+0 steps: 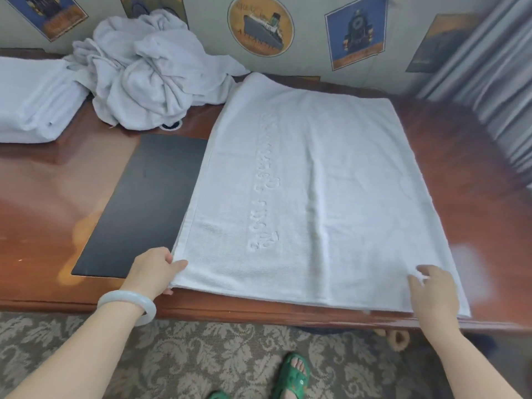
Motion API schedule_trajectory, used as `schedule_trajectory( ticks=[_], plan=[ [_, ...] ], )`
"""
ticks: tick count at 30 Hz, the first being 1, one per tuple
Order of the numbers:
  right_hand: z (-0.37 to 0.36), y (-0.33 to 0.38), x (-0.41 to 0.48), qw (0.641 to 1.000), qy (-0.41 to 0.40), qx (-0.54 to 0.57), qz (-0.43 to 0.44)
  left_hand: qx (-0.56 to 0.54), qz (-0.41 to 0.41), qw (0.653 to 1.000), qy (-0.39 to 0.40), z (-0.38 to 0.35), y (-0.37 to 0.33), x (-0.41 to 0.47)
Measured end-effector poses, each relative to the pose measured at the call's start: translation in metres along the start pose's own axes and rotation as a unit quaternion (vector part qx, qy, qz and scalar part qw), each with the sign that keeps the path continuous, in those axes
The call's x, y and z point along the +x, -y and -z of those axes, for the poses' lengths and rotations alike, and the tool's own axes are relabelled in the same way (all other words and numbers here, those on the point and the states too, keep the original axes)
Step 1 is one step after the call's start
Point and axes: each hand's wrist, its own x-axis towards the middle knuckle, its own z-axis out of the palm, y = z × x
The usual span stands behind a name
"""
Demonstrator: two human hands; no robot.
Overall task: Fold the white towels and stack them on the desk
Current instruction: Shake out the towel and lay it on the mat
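A white towel (331, 197) with raised lettering lies spread flat over the right half of the wooden desk (57, 197). My left hand (154, 269) pinches its near left corner, thumb on top and fingers under the edge. Near the towel's near right corner, my right hand (434, 289) rests on the cloth with fingers spread and relaxed. A heap of crumpled white towels (149, 73) sits at the back of the desk. A stack of folded white towels (31, 108) lies at the far left.
A black mat (149, 203) is set into the desk left of the spread towel. The wall with ship and clock posters stands behind, and grey curtains (495, 82) hang at the right. Patterned carpet and my green sandal (293, 375) are below the desk's front edge.
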Motion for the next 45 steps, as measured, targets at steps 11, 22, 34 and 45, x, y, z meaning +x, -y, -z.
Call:
schedule_trajectory(
  ticks=[11, 22, 34, 45],
  plan=[
    [0.017, -0.047, 0.043, 0.984, -0.011, -0.021, -0.176, -0.013, -0.005, 1.000, -0.003, -0.002, 0.003, 0.003],
    [0.006, -0.039, 0.024, 0.989, -0.022, -0.145, -0.034, 0.252, -0.225, 0.922, -0.190, -0.042, -0.034, -0.033],
    [0.029, -0.040, 0.040, 0.992, 0.028, -0.034, -0.122, 0.317, -0.388, 0.865, -0.011, -0.153, -0.131, -0.024],
    [0.048, -0.073, 0.061, 0.989, 0.011, 0.014, -0.147, 0.285, -0.437, 0.850, -0.070, -0.179, -0.121, -0.010]
  ],
)
